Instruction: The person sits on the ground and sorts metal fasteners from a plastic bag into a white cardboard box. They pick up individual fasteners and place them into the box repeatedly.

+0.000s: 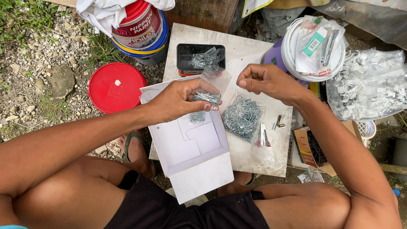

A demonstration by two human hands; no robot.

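Hidden under the left hand (178, 99): most of a small clear screw bag (209, 94); beyond it, bucket (140, 27) top covered by white cloth (107, 0), cut off above.

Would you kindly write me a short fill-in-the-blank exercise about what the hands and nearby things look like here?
1. The left hand holds a small clear bag of ____ above the open white box.
2. The right hand is raised with its fingers pinched, holding no ____.
3. The round lid on the gravel is ____.
4. The black tray lies on the ____ board.

Missing words: screws; bag; red; white
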